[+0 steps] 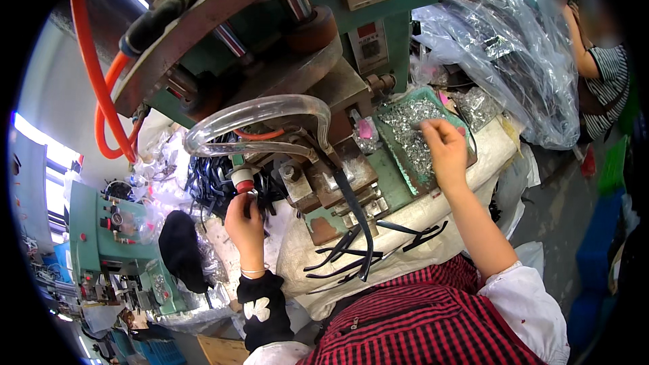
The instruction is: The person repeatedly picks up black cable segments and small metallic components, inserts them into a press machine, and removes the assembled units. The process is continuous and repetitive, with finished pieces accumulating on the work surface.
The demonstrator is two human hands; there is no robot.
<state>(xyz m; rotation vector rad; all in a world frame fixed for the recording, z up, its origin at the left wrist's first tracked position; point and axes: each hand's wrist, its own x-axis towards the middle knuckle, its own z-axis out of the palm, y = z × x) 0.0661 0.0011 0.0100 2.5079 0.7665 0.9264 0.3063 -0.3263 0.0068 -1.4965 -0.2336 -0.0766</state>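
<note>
My left hand is curled at a red-ended button on the left of the green press. Its fingertips touch or almost touch the button; whether they hold anything is hidden. My right hand is over a green tray of small silvery metal pieces. Its thumb and fingers pinch together, and what lies between them is too small to name. A long black curved strip, shaped like an eyeglass temple, hangs from the press fixture. Several similar black strips lie on the cloth before me.
A clear hose loops above the fixture. Orange tubing hangs at the left. Behind the button lies a heap of black strips. Clear plastic sheeting bulges at the right, with another person beyond it.
</note>
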